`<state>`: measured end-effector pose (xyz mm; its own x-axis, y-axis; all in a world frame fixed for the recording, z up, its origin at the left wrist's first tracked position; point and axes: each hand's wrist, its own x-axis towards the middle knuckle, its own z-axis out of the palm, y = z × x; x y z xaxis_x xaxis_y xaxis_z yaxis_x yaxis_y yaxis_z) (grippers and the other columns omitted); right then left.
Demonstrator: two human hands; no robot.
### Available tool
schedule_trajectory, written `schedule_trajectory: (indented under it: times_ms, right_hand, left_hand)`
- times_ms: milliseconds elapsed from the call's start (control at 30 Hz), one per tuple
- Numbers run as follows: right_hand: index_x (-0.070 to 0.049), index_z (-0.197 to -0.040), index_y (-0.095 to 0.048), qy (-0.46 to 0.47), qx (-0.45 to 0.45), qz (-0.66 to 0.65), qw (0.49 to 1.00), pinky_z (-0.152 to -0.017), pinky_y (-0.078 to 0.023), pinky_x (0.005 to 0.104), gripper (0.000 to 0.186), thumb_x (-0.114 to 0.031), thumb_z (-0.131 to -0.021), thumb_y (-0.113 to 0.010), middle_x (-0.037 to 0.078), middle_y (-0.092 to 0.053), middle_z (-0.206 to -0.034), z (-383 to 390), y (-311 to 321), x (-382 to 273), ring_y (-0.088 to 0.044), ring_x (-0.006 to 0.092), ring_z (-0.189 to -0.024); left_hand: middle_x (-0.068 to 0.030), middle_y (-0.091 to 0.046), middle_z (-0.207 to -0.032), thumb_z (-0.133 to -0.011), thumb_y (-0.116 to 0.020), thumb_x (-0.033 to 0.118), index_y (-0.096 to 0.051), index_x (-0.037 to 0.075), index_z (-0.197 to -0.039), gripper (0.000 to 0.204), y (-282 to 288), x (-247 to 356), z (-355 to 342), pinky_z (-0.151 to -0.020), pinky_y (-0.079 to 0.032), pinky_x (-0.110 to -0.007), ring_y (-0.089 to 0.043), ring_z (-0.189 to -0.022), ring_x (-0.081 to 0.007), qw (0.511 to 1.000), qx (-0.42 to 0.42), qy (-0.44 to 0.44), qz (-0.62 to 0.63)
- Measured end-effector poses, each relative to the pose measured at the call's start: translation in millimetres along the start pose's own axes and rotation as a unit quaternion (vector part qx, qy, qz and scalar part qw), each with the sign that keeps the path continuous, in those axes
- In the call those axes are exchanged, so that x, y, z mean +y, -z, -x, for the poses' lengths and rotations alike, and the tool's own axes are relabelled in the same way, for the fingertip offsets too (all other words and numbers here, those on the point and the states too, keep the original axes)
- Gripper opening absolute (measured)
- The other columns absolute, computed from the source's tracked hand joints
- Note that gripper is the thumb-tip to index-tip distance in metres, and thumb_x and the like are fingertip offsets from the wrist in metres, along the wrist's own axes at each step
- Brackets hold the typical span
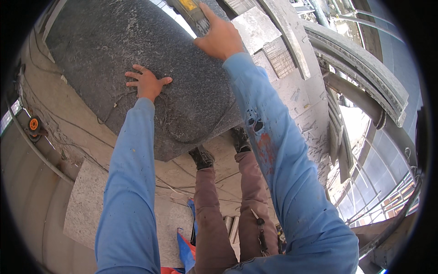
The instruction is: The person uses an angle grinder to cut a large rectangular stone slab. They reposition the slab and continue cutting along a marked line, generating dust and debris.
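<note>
My left hand (148, 84) lies with its fingers spread on a large dark grey, speckled stone slab (191, 91). Farther off to the right, at the slab's far edge, my right hand (221, 36) is closed around a grey-green, block-shaped thing with a yellow patch (189, 11) and ribbed or slotted detail near my fingers. The top of the picture cuts off its far end, so its kind is unclear. A thin dark cord (171, 132) loops across the slab near my left hand. Pale dust and scratches mark the slab's far part.
Light stone offcuts (255, 29) and a long strip (292, 41) lie right of the slab. Long stone strips (365, 68) are stacked farther right. Cables (86, 130) run over the dusty floor at left, near an orange-hubbed wheel (34, 123). A pale slab (86, 196) lies lower left.
</note>
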<state>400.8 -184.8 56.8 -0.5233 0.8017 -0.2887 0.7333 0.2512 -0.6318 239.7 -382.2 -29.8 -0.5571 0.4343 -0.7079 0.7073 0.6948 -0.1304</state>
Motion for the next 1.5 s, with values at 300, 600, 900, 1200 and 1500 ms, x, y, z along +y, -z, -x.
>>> schedule_trajectory:
  times_ms: [300,600,900,1200,1500]
  right_hand:
    - [-0.02,-0.159,-0.038,-0.048,-0.039,-0.015,0.998,-0.091,-0.054,0.0548,0.091,-0.015,-0.075,-0.072,0.029,-0.071,-0.108,9,8,-5,-0.069,0.0483,-0.102]
    - [-0.028,-0.162,-0.033,-0.051,-0.046,-0.005,0.998,-0.095,-0.053,0.0527,0.093,-0.018,-0.077,-0.072,0.028,-0.071,-0.117,-11,5,-8,-0.068,0.0461,-0.108]
    - [-0.028,-0.161,-0.034,-0.057,-0.051,-0.008,0.997,-0.099,-0.052,0.0523,0.092,-0.018,-0.078,-0.072,0.026,-0.07,-0.119,-23,1,-9,-0.068,0.0449,-0.111]
    - [-0.027,-0.16,-0.036,-0.033,-0.032,-0.01,0.999,-0.093,-0.054,0.0543,0.091,-0.018,-0.077,-0.071,0.029,-0.072,-0.11,-39,-11,-9,-0.069,0.047,-0.104]
    - [-0.032,-0.161,-0.035,-0.022,-0.006,0.07,0.997,-0.093,-0.06,0.0476,0.093,-0.028,-0.078,-0.078,0.023,-0.074,-0.113,-6,-7,7,-0.073,0.0406,-0.1]
  left_hand:
    - [-0.0575,-0.005,-0.152,-0.077,-0.081,0.067,-0.001,-0.024,-0.153,0.143,3,0,2,-0.112,-0.028,-0.076,-0.009,-0.141,-0.0756,0.999,-0.004,0.019,0.038]
    - [-0.058,0.007,-0.151,-0.071,-0.084,0.069,0.009,-0.018,-0.155,0.153,-6,-4,-9,-0.114,-0.018,-0.077,-0.002,-0.138,-0.0792,0.999,-0.015,0.011,0.049]
    - [-0.0563,-0.002,-0.153,-0.074,-0.081,0.07,0.002,-0.02,-0.154,0.147,3,4,2,-0.106,-0.039,-0.074,-0.01,-0.14,-0.0762,0.999,-0.01,0.027,0.04]
    - [-0.0499,0.01,-0.156,-0.072,-0.087,0.062,0.009,-0.012,-0.157,0.148,2,3,0,-0.093,-0.053,-0.072,-0.005,-0.14,-0.075,0.993,-0.013,0.062,0.104]
    - [-0.0498,0.005,-0.158,-0.073,-0.088,0.06,0.01,-0.011,-0.158,0.148,18,17,6,-0.11,-0.031,-0.076,-0.009,-0.146,-0.0688,0.993,-0.029,0.076,0.082]
